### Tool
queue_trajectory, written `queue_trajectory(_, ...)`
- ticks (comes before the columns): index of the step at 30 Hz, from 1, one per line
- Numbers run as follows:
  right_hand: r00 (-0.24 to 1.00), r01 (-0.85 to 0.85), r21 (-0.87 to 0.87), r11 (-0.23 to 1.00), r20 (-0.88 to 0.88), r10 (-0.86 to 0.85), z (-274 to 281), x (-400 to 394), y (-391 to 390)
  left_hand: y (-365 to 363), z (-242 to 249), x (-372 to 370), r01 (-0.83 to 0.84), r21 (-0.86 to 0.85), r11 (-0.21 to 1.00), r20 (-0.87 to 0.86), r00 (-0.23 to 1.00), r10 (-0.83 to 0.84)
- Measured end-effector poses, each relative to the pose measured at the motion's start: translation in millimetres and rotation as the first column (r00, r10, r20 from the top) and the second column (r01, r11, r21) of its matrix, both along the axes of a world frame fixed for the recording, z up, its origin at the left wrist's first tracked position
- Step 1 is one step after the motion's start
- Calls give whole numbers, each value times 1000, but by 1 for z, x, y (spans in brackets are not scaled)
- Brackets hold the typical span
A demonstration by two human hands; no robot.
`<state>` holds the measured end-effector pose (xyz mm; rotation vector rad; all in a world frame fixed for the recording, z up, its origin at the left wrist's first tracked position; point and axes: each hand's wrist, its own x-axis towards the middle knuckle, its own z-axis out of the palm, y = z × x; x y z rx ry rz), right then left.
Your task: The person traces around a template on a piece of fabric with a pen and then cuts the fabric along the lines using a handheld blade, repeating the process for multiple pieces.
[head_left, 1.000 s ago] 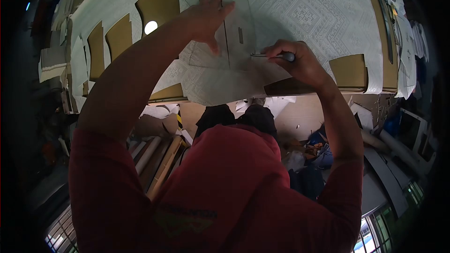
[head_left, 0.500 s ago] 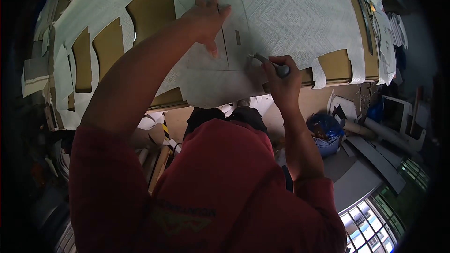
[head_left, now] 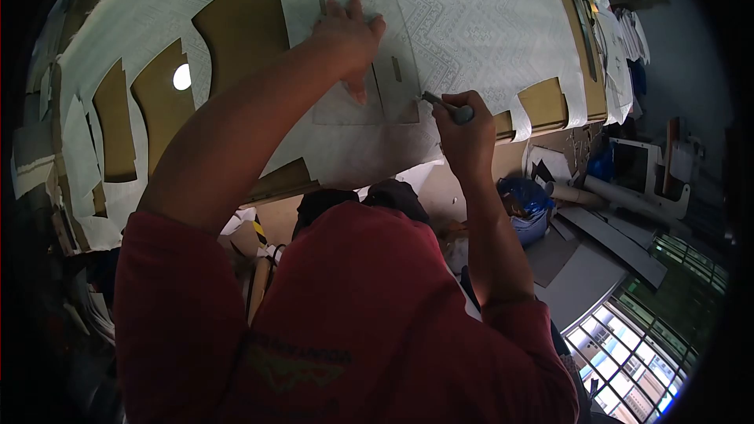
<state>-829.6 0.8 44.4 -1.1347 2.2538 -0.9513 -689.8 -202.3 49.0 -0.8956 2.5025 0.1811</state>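
Head view: your right hand (head_left: 465, 135), gripping knife (head_left: 441, 106), has crept along template (head_left: 369, 55) edge; left hand (head_left: 345, 35) stays flat, pinning template to patterned sheet (head_left: 487, 23).

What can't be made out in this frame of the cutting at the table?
- Head view: the tip of the tool in the right hand is too small to tell blade from pen.
- The template is partly covered by the left hand.
- The patterned sheet runs off the top edge.
- The table's near edge is hidden behind the red shirt.
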Motion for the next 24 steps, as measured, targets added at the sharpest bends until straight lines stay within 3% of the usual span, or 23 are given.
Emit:
queue_trajectory(3,999,40,-224,974,35,-33,-34,1,16,-1,3,0,-13,6,1000,0,1000,13)
queue_trajectory(7,1000,26,-231,973,-1,-27,-43,-3,-16,1,6,-2,-77,83,994,-19,997,78)
queue_trajectory(13,996,-81,-296,952,-59,67,-47,-30,-175,-1,12,-3,-135,173,976,-26,990,141)
queue_trajectory(18,995,-84,-279,957,-70,66,-56,-30,-185,-3,15,0,-153,205,967,-39,986,165)
queue_trajectory(20,996,-33,-333,942,66,58,-68,-35,-183,-2,8,2,-71,124,990,-86,993,82)
queue_trajectory(24,972,-53,-322,945,199,122,-61,-42,-183,-2,8,0,-88,137,987,-91,991,101)
